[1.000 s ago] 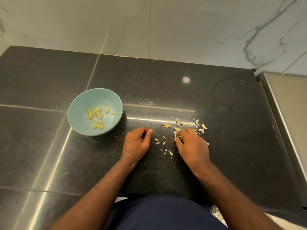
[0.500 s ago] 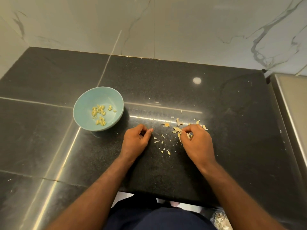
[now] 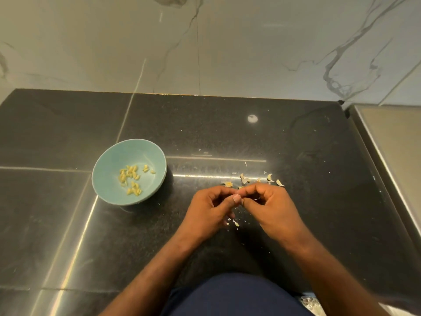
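— Seed location?
— Hidden, pinched between the fingertips of left hand (image 3: 208, 209) and right hand (image 3: 274, 209), seemingly to be husked.
— Bowl (image 3: 114, 156)?
— Set left of the hands for kernels (image 3: 131, 179); husks (image 3: 245, 180) are left just beyond them.

The left hand (image 3: 209, 210) has left its resting spot on the bench (image 3: 296, 144) and moved farther right of the bowl (image 3: 118, 156). A second ago it lay alone, fingers loosely curled and thumb out. Now its thumb and fingertips touch those of the right hand (image 3: 271, 208). The right hand has pulled out of the shells (image 3: 246, 180) on the side away from the bowl and come a little back toward the bowl, to meet the left. Its fingers, earlier down among the shells, are now curled against the left thumb. Whatever sits between the fingertips is too small to make out. The loose bits once open between the hands are now partly covered.
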{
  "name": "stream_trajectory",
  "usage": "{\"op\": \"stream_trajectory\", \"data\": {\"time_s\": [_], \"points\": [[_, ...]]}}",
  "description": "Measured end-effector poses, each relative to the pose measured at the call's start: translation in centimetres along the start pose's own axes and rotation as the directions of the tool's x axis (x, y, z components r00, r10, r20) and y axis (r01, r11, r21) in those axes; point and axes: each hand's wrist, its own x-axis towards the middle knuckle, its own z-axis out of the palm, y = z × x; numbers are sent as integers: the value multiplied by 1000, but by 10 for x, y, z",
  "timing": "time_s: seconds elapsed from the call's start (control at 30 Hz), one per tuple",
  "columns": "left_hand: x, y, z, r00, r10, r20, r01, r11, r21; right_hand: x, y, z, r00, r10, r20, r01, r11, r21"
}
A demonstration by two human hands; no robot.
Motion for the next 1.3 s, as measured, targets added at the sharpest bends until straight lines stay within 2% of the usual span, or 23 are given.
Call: {"op": "stream_trajectory", "data": {"time_s": [0.1,0.23,0.4,0.5,0.6,0.9,1.0,1.13,1.3], "points": [[-2,5,-6,1000,-23,-13,23,998,-59,-3,-8,8,995,-55,-88,51,998,-40],[-7,5,-17,1000,-23,2,23,999,-49,-6,-12,23,975,-120,-188,109,992,-68],[-10,11,-32,999,-30,17,31,997,-77,-5,-9,33,948,-286,-142,249,940,-233],[-8,13,-37,999,-48,8,49,984,-171,-2,-5,37,938,-318,-136,272,921,-277],[-7,15,-37,1000,-14,-18,11,989,-145,-1,-7,39,927,-352,-127,303,905,-298],[-5,19,-35,996,1,-88,-11,994,-110,9,-4,46,789,-587,-184,468,767,-439],[-5,20,-37,993,-14,-121,-3,991,-134,13,-8,49,814,-536,-224,450,826,-341],[-6,21,-38,990,-46,-135,19,981,-195,9,-16,54,914,-327,-240,316,945,-83],[-7,20,-38,989,-61,-132,36,983,-182,3,-22,56,972,-107,-210,142,977,157]]}}
